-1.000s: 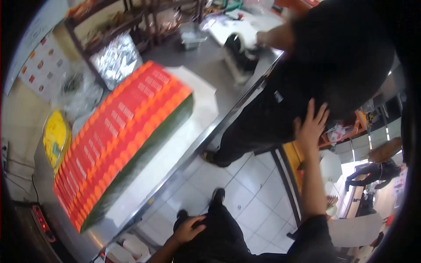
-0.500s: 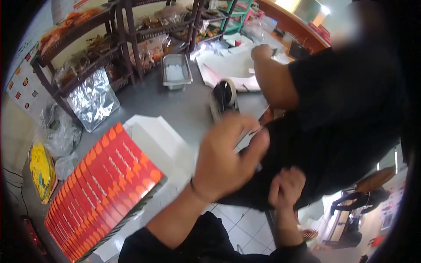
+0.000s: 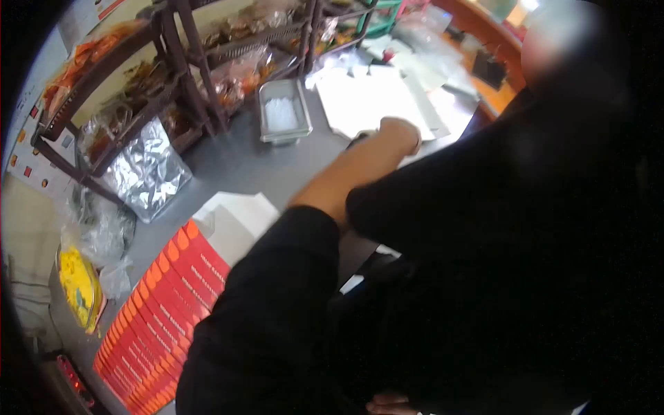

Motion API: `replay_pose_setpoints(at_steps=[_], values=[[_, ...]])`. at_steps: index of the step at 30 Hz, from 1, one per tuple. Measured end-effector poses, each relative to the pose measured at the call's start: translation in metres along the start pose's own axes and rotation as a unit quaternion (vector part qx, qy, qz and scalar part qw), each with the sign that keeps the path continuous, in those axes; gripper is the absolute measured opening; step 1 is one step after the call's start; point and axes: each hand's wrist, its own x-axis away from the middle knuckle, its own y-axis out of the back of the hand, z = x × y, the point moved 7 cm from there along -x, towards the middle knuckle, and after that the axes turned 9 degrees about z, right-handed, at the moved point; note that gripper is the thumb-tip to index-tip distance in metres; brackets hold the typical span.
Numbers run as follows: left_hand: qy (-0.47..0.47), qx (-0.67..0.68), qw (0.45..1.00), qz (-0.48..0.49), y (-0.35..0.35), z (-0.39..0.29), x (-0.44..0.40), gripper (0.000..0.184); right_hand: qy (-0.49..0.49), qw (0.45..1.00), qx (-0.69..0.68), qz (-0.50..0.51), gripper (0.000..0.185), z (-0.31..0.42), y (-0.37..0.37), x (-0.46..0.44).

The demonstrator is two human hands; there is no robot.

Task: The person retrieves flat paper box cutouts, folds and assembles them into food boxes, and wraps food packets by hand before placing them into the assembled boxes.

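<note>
Well left of the reaching hand (image 3: 401,133), a tray of yellow food (image 3: 77,283) stood on the counter (image 3: 235,166), with plastic bags (image 3: 104,232) beside it. Also well left of its fingers, a foil-wrapped item (image 3: 146,169) leaned by a dark rack (image 3: 183,62). Nearer, yet apart, lay the red printed stack (image 3: 162,318), partly covered by the left sleeve (image 3: 263,297). A metal pan (image 3: 285,111) sat near, left of the fingers. The reaching hand's forearm met both the left sleeve and a co-worker's sleeve (image 3: 443,180); whether it was the left hand could not be told. Its fingers were hidden, so their grip could not be told; a half-hidden dark object (image 3: 357,140) was just left of them, and a white sheet (image 3: 370,97) lay just beyond. Far below, another hand (image 3: 391,403), apparently the right, showed too little to tell its grip.
</note>
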Motion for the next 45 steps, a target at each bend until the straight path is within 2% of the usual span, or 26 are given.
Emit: replay_pose_setpoints(at_steps=[2, 4, 5, 7, 9, 10, 14, 15, 17, 18, 19, 21, 22, 24, 25, 26, 27, 28, 30, 32, 35, 37, 38, 40, 43, 45], values=[[0.038, -0.110, 0.971, -0.208, 0.011, -0.009, 0.018, 0.038, 0.019, 1.000, -0.008, -0.022, 0.006, 0.010, -0.007, 0.005], [0.008, -0.062, 0.992, -0.112, 0.001, -0.015, 0.049, 0.037, -0.165, 0.974, 0.097, 0.123, 0.006, 0.022, -0.011, 0.035], [0.005, -0.040, 0.997, -0.067, 0.008, -0.003, 0.072, 0.037, -0.096, 0.990, 0.074, 0.075, 0.015, 0.029, -0.014, 0.025], [0.024, -0.044, 0.997, -0.065, 0.033, 0.035, 0.117, 0.035, -0.331, 0.942, 0.049, 0.024, 0.010, 0.003, -0.006, 0.063], [0.036, -0.080, 0.991, -0.105, 0.039, 0.053, 0.163, 0.038, -0.241, 0.944, 0.219, 0.050, 0.009, 0.017, -0.001, 0.069], [0.044, -0.083, 0.988, -0.121, 0.041, 0.064, 0.182, 0.036, -0.014, 0.916, 0.388, 0.097, 0.009, 0.037, -0.010, 0.054], [-0.051, -0.022, 0.935, -0.351, 0.045, 0.023, 0.341, 0.032, -0.009, 0.896, 0.425, 0.127, 0.008, 0.037, -0.011, 0.056], [-0.107, 0.241, 0.852, -0.452, 0.036, 0.018, 0.371, 0.031, -0.025, 0.906, 0.411, 0.099, 0.008, 0.036, -0.018, 0.062], [-0.278, 0.535, 0.497, -0.624, -0.034, -0.047, 0.459, 0.037, -0.101, 0.943, 0.309, 0.068, 0.009, 0.021, -0.032, 0.109], [-0.222, 0.450, 0.532, -0.682, -0.086, -0.097, 0.498, 0.032, -0.162, 0.961, 0.217, 0.058, 0.009, 0.005, -0.047, 0.144], [-0.421, 0.419, 0.567, -0.571, -0.136, -0.143, 0.517, 0.030, -0.214, 0.966, 0.132, 0.067, 0.009, -0.004, -0.069, 0.186], [-0.548, 0.272, 0.692, -0.384, -0.272, -0.236, 0.543, 0.022, -0.302, 0.926, 0.170, 0.150, 0.017, -0.023, -0.115, 0.295], [-0.493, 0.153, 0.790, -0.332, -0.366, -0.272, 0.539, 0.017, -0.408, 0.882, 0.129, 0.196, 0.023, -0.038, -0.128, 0.385], [-0.319, 0.311, 0.895, -0.019, -0.586, -0.241, 0.501, 0.035, -0.663, 0.624, -0.093, 0.404, 0.034, -0.032, -0.121, 0.634], [-0.155, 0.323, 0.931, 0.065, -0.690, -0.194, 0.515, 0.042, -0.569, 0.522, 0.160, 0.615, 0.038, -0.006, -0.102, 0.711], [0.028, 0.191, 0.942, 0.274, -0.705, -0.148, 0.563, 0.044, -0.570, 0.456, 0.131, 0.671, 0.039, 0.042, -0.081, 0.765], [0.072, 0.108, 0.928, 0.349, -0.734, -0.115, 0.610, 0.046, -0.622, 0.438, 0.075, 0.645, 0.037, 0.087, -0.051, 0.812], [0.137, 0.220, 0.912, 0.319, -0.773, -0.095, 0.649, 0.060, -0.714, 0.459, -0.039, 0.527, 0.036, 0.125, -0.021, 0.842], [0.080, 0.369, 0.841, 0.387, -0.859, -0.073, 0.683, 0.066, -0.819, 0.435, -0.269, 0.259, 0.033, 0.189, 0.024, 0.882], [0.192, 0.399, 0.805, 0.395, -0.841, -0.070, 0.716, 0.070, -0.710, 0.395, 0.034, 0.582, 0.032, 0.189, 0.041, 0.914], [0.248, 0.515, 0.778, 0.260, -0.899, -0.098, 0.757, 0.072, -0.678, 0.376, -0.001, 0.632, 0.032, 0.123, 0.035, 0.938], [0.303, 0.557, 0.757, 0.156, -0.912, -0.085, 0.749, 0.072, -0.598, 0.292, 0.133, 0.734, 0.044, 0.036, -0.049, 0.820], [0.313, 0.563, 0.752, 0.139, -0.926, -0.075, 0.740, 0.072, -0.571, 0.348, 0.151, 0.728, 0.049, -0.014, -0.098, 0.786], [0.331, 0.559, 0.745, 0.148, -0.957, -0.068, 0.751, 0.071, -0.474, 0.589, 0.164, 0.634, 0.048, -0.124, -0.185, 0.746], [0.403, 0.536, 0.723, 0.166, -0.939, -0.038, 0.739, 0.060, -0.481, 0.821, -0.078, 0.296, 0.036, -0.114, -0.243, 0.483], [0.396, 0.468, 0.775, 0.156, -0.937, 0.013, 0.720, 0.054, -0.388, 0.875, -0.251, 0.143, 0.032, -0.079, -0.228, 0.398]])
